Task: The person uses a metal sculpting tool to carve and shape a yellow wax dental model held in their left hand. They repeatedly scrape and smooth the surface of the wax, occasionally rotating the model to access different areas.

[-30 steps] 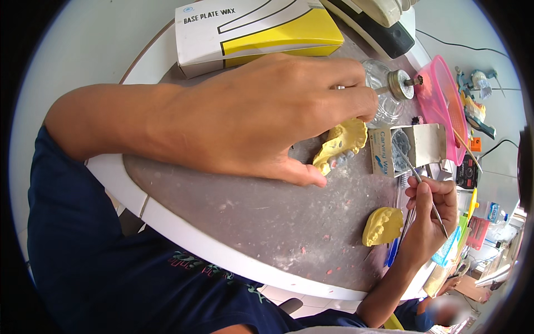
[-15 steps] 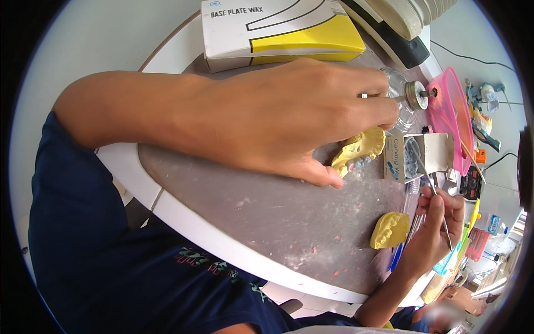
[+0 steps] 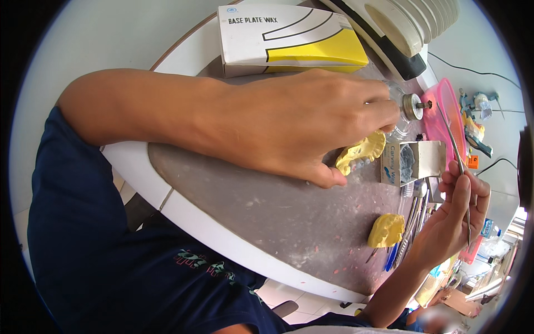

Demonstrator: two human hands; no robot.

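Observation:
My left hand (image 3: 311, 119) reaches across the table, thumb and fingers closed about a yellow dental cast (image 3: 364, 149) with a row of greyish teeth. Part of the cast is hidden beneath the hand. My right hand (image 3: 459, 209) pinches a thin metal wax carver (image 3: 451, 131), its upper tip close to the dark wick of a glass spirit lamp (image 3: 413, 107). No flame can be made out. Below the lamp lies an opened small carton of dark wax (image 3: 407, 161). A second yellow cast (image 3: 386, 230) rests on the table near my right wrist.
A white and yellow box (image 3: 295, 39) stands behind my left hand, beside a ribbed cream-coloured appliance (image 3: 406, 25). Near the right hand are a pink basket (image 3: 445, 111) and several slim metal tools (image 3: 413, 222). Reddish crumbs dot the grey tabletop (image 3: 267, 206).
My right hand has moved up and right with the carver; its tip has gone from the wax carton to beside the lamp's wick. My left hand stays about the cast. The view has shifted slightly.

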